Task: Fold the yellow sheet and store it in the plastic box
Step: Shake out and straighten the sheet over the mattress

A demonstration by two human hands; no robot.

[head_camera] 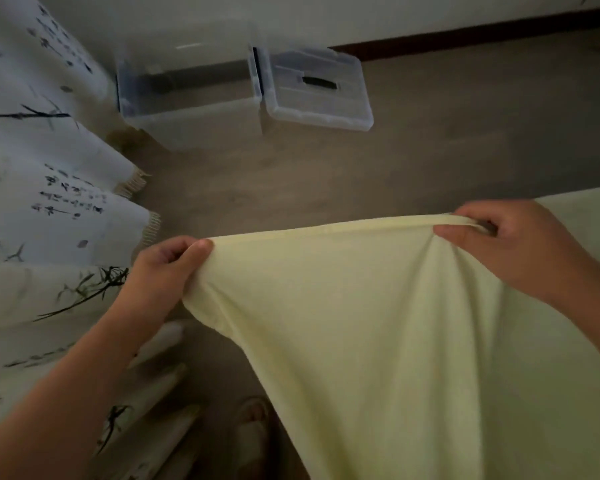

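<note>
- Head view, the step: the yellow sheet is held up by its top edge between both hands, so the folding is judged to be at its start. The edge is best drawn taut and level, and the two corners matched before they are brought together.
- Head view, left hand: the fingers are curled closed on one corner of the sheet, and the cloth is pinched under the thumb.
- Head view, right hand: the fingers are closed on the other end of the edge, where the hem is bunched in the grip.
- Head view, the sheet: it hangs down from the held edge, well apart from the plastic box. The box stands open on the floor by the wall, with its lid lying just beside it.
- Head view, surroundings: a patterned cloth is seen at the left.
</note>
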